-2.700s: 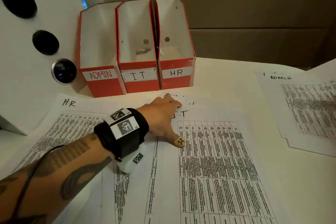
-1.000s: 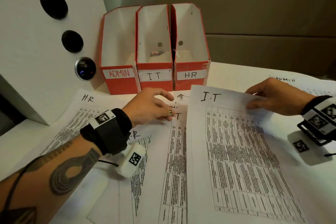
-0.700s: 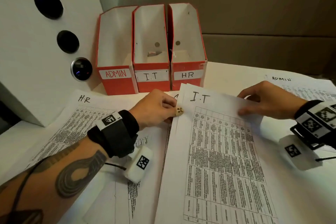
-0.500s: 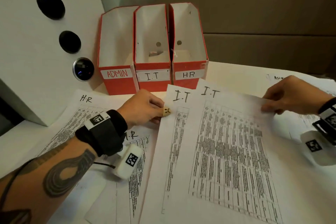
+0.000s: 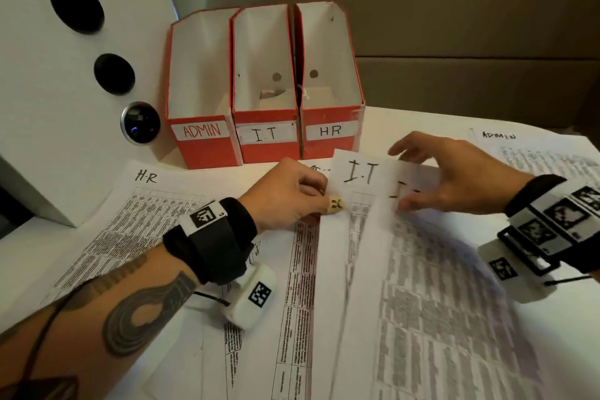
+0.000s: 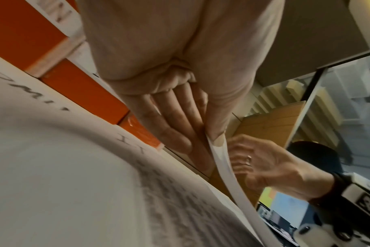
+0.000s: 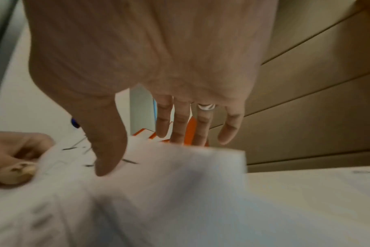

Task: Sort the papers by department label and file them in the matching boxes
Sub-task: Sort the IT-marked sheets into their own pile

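the left hand (image 5: pixel 285 195) pinches the top left corner of an i.t sheet (image 5: pixel 360 172) between thumb and curled fingers, lifting its edge off the counter (image 5: pixel 406 122). the right hand (image 5: pixel 454 178) hovers over a second i.t sheet (image 5: pixel 422 286) just right of the first, fingers spread and relaxed, thumb tip touching the paper, holding nothing. both sheets lie in front of the i.t box (image 5: pixel 264 88), the middle of three red file boxes, with the admin box (image 5: pixel 199 88) on its left and the hr box (image 5: pixel 328 81) on its right. an hr sheet (image 5: pixel 130 221) lies left of the i.t sheets; an admin sheet (image 5: pixel 535 156) lies far right.
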Demonstrator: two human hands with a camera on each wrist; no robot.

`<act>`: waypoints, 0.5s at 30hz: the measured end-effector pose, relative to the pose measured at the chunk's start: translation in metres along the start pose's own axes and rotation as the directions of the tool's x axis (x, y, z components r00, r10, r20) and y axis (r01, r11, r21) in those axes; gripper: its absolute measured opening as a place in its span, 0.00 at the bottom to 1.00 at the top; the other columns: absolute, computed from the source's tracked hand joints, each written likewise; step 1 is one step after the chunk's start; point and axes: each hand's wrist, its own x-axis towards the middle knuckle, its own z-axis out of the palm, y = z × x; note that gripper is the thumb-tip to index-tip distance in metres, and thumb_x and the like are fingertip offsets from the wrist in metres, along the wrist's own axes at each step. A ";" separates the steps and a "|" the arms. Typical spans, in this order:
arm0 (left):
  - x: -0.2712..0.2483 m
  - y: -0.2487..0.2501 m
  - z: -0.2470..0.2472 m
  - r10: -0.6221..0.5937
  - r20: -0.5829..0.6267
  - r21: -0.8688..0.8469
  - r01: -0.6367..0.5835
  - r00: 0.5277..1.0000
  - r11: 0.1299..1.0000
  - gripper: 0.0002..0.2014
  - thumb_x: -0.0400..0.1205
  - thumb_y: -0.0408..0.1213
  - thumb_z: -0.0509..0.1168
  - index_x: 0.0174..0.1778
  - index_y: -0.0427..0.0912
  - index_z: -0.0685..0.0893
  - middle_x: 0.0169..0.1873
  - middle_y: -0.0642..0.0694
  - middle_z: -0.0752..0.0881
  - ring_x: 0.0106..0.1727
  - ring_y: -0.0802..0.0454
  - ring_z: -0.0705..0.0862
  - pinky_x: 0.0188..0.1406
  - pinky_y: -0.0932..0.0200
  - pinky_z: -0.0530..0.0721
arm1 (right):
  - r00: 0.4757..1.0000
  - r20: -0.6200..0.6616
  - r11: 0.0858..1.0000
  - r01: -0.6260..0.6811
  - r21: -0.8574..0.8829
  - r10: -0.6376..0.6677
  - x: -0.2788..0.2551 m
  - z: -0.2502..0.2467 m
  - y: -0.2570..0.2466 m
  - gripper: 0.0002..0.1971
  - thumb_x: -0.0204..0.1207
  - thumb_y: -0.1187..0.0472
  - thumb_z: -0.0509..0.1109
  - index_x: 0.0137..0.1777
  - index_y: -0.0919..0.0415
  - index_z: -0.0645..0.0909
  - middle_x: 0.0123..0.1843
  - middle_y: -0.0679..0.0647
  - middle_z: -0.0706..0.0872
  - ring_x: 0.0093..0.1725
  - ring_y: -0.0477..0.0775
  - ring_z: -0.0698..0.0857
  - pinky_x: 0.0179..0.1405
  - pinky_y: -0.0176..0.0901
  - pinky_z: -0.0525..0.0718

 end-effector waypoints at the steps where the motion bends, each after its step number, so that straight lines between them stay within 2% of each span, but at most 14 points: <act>1: -0.001 0.004 0.001 0.001 0.051 -0.039 0.001 0.999 0.999 0.01 0.83 0.32 0.77 0.48 0.38 0.94 0.43 0.44 0.96 0.46 0.47 0.96 0.50 0.52 0.94 | 1.000 0.021 1.000 0.012 0.024 -0.012 0.000 0.001 -0.004 0.26 0.65 0.49 0.89 0.62 0.45 0.85 0.52 0.37 0.91 0.50 0.42 0.89 0.53 0.47 0.88; 3: -0.001 0.007 -0.009 -0.044 0.080 -0.074 0.050 0.996 0.996 0.09 0.85 0.34 0.74 0.59 0.41 0.93 0.53 0.44 0.96 0.51 0.43 0.96 0.54 0.47 0.95 | 0.998 0.063 1.000 0.003 -0.018 -0.002 -0.001 -0.004 -0.002 0.13 0.67 0.52 0.88 0.50 0.49 0.93 0.42 0.40 0.94 0.41 0.41 0.90 0.47 0.52 0.91; 4: 0.000 0.006 -0.017 -0.071 0.054 -0.040 0.074 0.996 0.996 0.11 0.85 0.36 0.74 0.63 0.43 0.92 0.55 0.45 0.96 0.51 0.44 0.96 0.56 0.45 0.95 | 0.996 0.084 0.999 -0.021 -0.040 0.025 -0.003 -0.008 0.005 0.09 0.68 0.53 0.88 0.47 0.49 0.94 0.40 0.39 0.94 0.39 0.41 0.90 0.46 0.52 0.92; 6: 0.002 -0.002 -0.038 -0.095 -0.013 0.188 0.096 0.995 0.978 0.17 0.82 0.41 0.77 0.68 0.49 0.90 0.59 0.50 0.94 0.53 0.52 0.95 0.62 0.47 0.93 | 0.985 0.138 0.994 -0.093 -0.054 0.100 -0.007 -0.015 0.020 0.08 0.68 0.53 0.88 0.47 0.48 0.95 0.39 0.37 0.94 0.37 0.38 0.91 0.45 0.48 0.93; 7: 0.003 -0.007 -0.046 -0.115 -0.010 0.349 0.112 0.993 0.931 0.23 0.79 0.46 0.80 0.71 0.52 0.87 0.63 0.54 0.91 0.55 0.56 0.93 0.64 0.50 0.91 | 0.978 0.161 0.990 -0.122 -0.063 0.131 -0.010 -0.017 0.027 0.09 0.68 0.53 0.88 0.47 0.47 0.95 0.38 0.36 0.94 0.36 0.38 0.91 0.44 0.46 0.93; 9: 0.004 -0.015 -0.052 -0.195 0.032 0.592 0.138 0.980 0.794 0.39 0.73 0.56 0.83 0.80 0.56 0.79 0.72 0.57 0.83 0.64 0.57 0.85 0.65 0.56 0.83 | 0.968 0.189 0.985 -0.157 -0.065 0.167 -0.013 -0.017 0.034 0.08 0.67 0.51 0.88 0.46 0.43 0.95 0.38 0.33 0.93 0.37 0.36 0.91 0.43 0.43 0.93; 11: 0.005 -0.020 -0.048 -0.237 0.059 0.692 0.131 0.970 0.710 0.49 0.70 0.63 0.83 0.86 0.55 0.72 0.78 0.55 0.77 0.73 0.53 0.78 0.72 0.55 0.77 | 0.965 0.200 0.985 -0.165 -0.040 0.170 -0.014 -0.015 0.034 0.08 0.67 0.49 0.88 0.45 0.41 0.94 0.39 0.32 0.93 0.39 0.35 0.91 0.42 0.37 0.90; 13: 0.008 -0.021 -0.043 -0.247 0.049 0.729 0.135 0.968 0.671 0.53 0.70 0.64 0.83 0.89 0.54 0.68 0.80 0.54 0.73 0.78 0.51 0.75 0.77 0.54 0.73 | 0.963 0.214 0.987 -0.157 -0.035 0.161 -0.013 -0.011 0.031 0.08 0.67 0.48 0.88 0.45 0.41 0.94 0.40 0.32 0.93 0.40 0.35 0.91 0.40 0.33 0.88; 15: 0.010 -0.020 -0.041 -0.253 0.030 0.736 0.150 0.967 0.660 0.54 0.69 0.65 0.83 0.89 0.54 0.67 0.81 0.53 0.73 0.79 0.50 0.75 0.79 0.52 0.73 | 0.963 0.221 0.988 -0.145 -0.047 0.152 -0.010 -0.007 0.028 0.10 0.68 0.48 0.88 0.48 0.43 0.94 0.41 0.32 0.93 0.40 0.34 0.91 0.41 0.32 0.88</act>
